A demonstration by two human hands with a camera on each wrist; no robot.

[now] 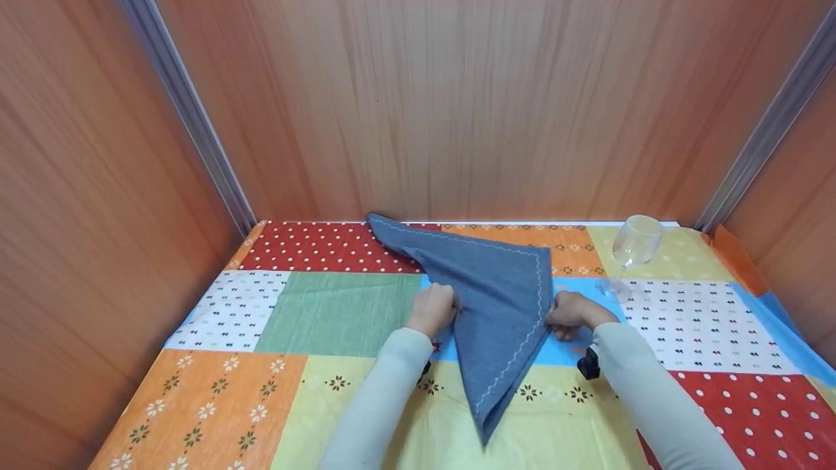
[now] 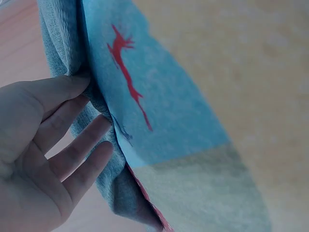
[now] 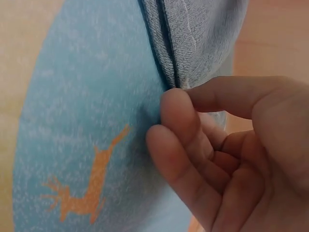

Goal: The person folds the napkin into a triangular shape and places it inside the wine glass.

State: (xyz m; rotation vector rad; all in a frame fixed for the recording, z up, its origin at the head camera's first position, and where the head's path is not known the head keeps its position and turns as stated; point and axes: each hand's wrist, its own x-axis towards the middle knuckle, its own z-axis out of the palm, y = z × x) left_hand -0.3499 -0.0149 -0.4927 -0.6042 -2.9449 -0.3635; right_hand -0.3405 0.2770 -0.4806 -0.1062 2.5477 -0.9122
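Observation:
A grey-blue cloth napkin [image 1: 496, 294] with pale zigzag stitching along its border lies folded into a triangular shape on the patchwork tablecloth [image 1: 346, 313]. One corner points toward me, another reaches to the far left. My left hand [image 1: 434, 310] pinches the napkin's left edge between thumb and index finger; in the left wrist view the other fingers [image 2: 82, 169] extend along the cloth. On the opposite edge, my right hand [image 1: 569, 313] pinches the layered hem, and the right wrist view shows the thumb and index finger meeting at the doubled edge [image 3: 174, 63].
A clear stemmed glass [image 1: 637, 241] stands at the back right, beyond my right hand. Wood-grain panels [image 1: 457, 111] rise behind the table and on both sides. Near the right panel, the tablecloth bunches up [image 1: 741, 258].

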